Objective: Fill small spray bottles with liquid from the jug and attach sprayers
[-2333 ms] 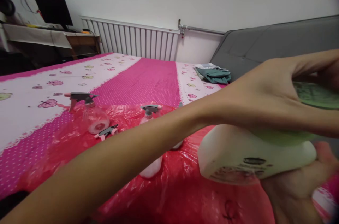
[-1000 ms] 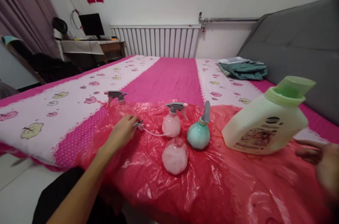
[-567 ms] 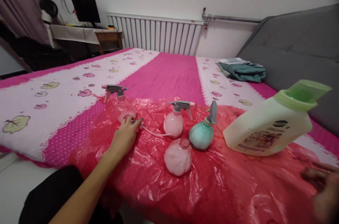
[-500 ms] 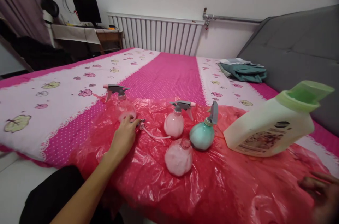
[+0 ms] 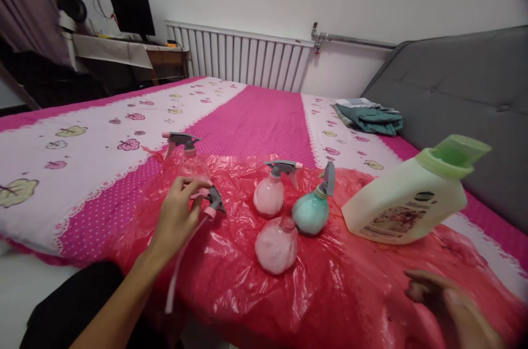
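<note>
My left hand is closed on a grey and pink spray trigger head, lifted off the red plastic sheet; its thin tube hangs down toward me. An open-necked pink bottle without a head stands to the right. Behind it are a pink spray bottle and a teal spray bottle, both with heads on. Another clear spray bottle sits behind my left hand. My right hand hovers low at the right, fingers loosely curled, holding nothing. A white detergent jug with a green cap leans beyond it.
The sheet lies on a bed with a pink and white cover. A grey headboard runs along the right. Folded green clothes lie at the far right of the bed. A radiator and desk with monitor stand behind.
My left hand has picked the trigger head up off the sheet and pulled it toward me, tube trailing. My right hand let go of the jug earlier and has moved inward.
</note>
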`<state>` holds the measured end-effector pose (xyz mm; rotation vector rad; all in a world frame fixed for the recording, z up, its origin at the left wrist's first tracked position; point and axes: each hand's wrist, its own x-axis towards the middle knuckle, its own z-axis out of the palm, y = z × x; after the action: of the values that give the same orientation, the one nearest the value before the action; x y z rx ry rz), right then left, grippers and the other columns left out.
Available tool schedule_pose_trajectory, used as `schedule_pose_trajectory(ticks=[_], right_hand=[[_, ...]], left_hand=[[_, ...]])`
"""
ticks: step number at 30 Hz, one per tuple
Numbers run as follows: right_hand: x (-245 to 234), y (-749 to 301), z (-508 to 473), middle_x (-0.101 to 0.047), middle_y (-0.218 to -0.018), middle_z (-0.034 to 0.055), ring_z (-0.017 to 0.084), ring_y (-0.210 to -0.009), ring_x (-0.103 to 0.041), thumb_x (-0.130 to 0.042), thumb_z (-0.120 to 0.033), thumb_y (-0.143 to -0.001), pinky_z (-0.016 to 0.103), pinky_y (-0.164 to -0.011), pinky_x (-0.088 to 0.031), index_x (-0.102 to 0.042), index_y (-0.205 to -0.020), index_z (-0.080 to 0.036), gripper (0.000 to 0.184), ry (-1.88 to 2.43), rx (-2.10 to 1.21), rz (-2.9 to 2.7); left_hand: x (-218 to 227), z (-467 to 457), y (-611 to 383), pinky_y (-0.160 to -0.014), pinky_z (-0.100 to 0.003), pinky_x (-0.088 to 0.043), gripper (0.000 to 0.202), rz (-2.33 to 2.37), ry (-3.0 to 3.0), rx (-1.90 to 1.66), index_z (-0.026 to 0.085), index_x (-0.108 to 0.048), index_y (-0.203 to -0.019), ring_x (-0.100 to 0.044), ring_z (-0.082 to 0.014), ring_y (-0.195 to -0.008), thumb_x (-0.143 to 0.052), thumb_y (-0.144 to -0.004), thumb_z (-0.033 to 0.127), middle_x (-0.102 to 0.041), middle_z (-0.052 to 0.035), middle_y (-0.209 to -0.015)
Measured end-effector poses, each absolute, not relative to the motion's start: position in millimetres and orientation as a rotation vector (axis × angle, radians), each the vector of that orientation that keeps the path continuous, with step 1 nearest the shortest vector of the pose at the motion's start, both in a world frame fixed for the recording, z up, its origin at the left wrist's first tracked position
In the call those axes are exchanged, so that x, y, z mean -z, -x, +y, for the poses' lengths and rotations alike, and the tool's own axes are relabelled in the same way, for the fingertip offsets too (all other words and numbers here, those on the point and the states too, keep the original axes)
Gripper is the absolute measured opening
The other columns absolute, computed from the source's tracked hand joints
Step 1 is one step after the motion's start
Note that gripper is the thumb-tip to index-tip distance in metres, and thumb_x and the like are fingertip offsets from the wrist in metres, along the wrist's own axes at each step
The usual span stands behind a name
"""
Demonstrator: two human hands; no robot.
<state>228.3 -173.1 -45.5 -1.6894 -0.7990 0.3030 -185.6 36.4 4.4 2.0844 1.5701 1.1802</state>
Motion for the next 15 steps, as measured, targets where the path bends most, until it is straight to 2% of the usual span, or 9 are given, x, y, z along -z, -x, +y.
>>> schedule_pose_trajectory(ticks=[4,6,8,12,15], right_hand=[[-3,-172,-140,-0.073,-0.088,0.0057,0.025,-0.089,-0.069,-0.052,-0.067,-0.096,0.036,-0.086,-0.057,-0.077,-0.099,-0.023,0.051,1.624,-0.429,-1.057],[-32,-144,-119,-0.074,-0.090,0.0043,0.022,-0.091,-0.069,-0.057,-0.066,-0.095,0.032,-0.086,-0.057,-0.078,-0.102,-0.024,0.047,1.545,-0.509,-1.220],[-59,-120,-98,-0.076,-0.107,0.0050,0.022,-0.102,-0.071,-0.061,-0.064,-0.094,0.034,-0.095,-0.057,-0.076,-0.114,-0.026,0.046,1.430,-0.580,-1.302],[-94,-92,-72,-0.070,-0.137,0.0064,0.026,-0.127,-0.065,-0.073,-0.060,-0.088,0.044,-0.109,-0.053,-0.064,-0.142,-0.031,0.062,1.248,-0.557,-1.422],[-102,-82,-70,-0.073,-0.132,0.0062,0.026,-0.119,-0.070,-0.080,-0.052,-0.084,0.041,-0.102,-0.059,-0.067,-0.138,-0.030,0.059,1.201,-0.579,-1.427]], left_hand=[[-19,34,183,-0.091,-0.040,-0.061,0.021,1.303,-1.751,-1.336,0.021,-0.070,-0.101,-0.071,-0.0220,-0.096,-0.073,-0.088,0.038,-0.064,-0.0054,-0.108],[-35,32,177,-0.087,-0.033,-0.061,0.023,1.148,-1.653,-1.363,0.022,-0.068,-0.101,-0.070,-0.0189,-0.095,-0.080,-0.086,0.035,-0.067,-0.0025,-0.099],[-58,27,166,-0.081,-0.025,-0.060,0.022,0.945,-1.588,-1.415,0.024,-0.066,-0.098,-0.070,-0.0146,-0.089,-0.083,-0.084,0.028,-0.066,0.0016,-0.088],[-111,11,125,-0.083,-0.024,-0.063,0.025,0.553,-1.644,-1.377,0.025,-0.069,-0.100,-0.071,-0.0131,-0.087,-0.084,-0.082,0.016,-0.067,0.0021,-0.088],[-140,-2,94,-0.083,-0.025,-0.064,0.018,0.373,-1.717,-1.320,0.024,-0.069,-0.094,-0.069,-0.0116,-0.085,-0.080,-0.085,0.012,-0.065,0.0011,-0.095]])
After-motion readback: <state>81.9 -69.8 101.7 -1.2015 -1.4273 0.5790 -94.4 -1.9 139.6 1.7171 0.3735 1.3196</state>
